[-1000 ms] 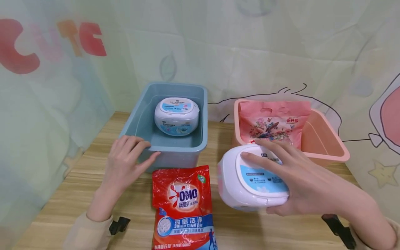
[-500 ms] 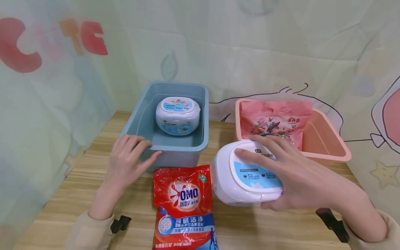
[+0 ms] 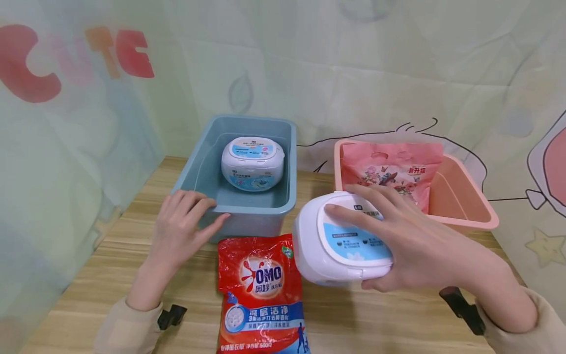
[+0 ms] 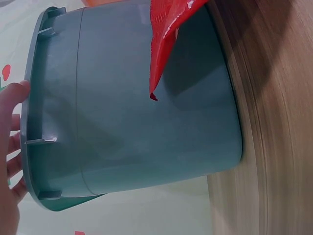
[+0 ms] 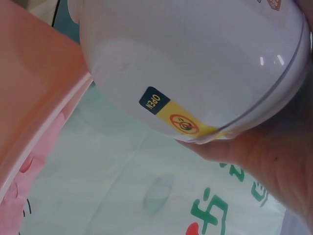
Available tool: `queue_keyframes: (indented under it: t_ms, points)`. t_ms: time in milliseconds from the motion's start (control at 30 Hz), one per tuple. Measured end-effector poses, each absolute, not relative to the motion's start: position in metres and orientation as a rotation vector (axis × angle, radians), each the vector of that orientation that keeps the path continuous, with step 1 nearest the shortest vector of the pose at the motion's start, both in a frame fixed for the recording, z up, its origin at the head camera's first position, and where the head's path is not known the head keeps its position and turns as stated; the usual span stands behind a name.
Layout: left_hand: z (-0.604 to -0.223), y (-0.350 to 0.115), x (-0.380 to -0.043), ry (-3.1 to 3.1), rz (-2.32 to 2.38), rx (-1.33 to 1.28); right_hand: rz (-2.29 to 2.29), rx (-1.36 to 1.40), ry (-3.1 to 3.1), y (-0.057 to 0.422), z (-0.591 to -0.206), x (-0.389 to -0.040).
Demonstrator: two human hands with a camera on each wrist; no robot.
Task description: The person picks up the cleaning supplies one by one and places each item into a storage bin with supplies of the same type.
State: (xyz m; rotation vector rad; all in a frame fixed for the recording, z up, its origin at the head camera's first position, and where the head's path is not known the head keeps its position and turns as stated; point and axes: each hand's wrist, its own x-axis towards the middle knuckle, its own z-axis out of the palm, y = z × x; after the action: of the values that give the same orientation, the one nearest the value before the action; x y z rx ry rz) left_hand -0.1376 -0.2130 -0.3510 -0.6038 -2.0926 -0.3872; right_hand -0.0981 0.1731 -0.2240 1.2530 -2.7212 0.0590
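Observation:
My right hand (image 3: 413,238) grips a white laundry pod box (image 3: 349,241) with a blue label, held tilted over the table in front of the pink bin. In the right wrist view, the box (image 5: 190,63) shows a yellow strip marked OPEN. My left hand (image 3: 181,223) holds the near rim of the blue plastic bin (image 3: 247,216), thumb outside and fingers over the edge. A similar laundry pod box (image 3: 253,164) stands inside that bin. Between my hands lies a red OMO laundry powder bag (image 3: 263,295), its top close to the bin's front wall.
The pink bin (image 3: 457,196) stands at the back right, with a pink bag (image 3: 393,167) upright in it. Both bins sit on a wood-grain table (image 3: 101,275). A printed fabric backdrop (image 3: 353,73) hangs behind and at the sides.
My right hand has carried the white laundry pod box left and slightly up, towards the blue bin. My left hand has stayed on the blue bin's rim.

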Motion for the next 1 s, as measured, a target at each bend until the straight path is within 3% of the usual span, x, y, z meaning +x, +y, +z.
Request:
queue_keyframes:
  t_ms: [1000]
  points:
    - [-0.351,-0.213,-0.137,-2.121,-0.363,-0.600,0.111,1.301,-2.619,0.156,-0.216,-0.112]
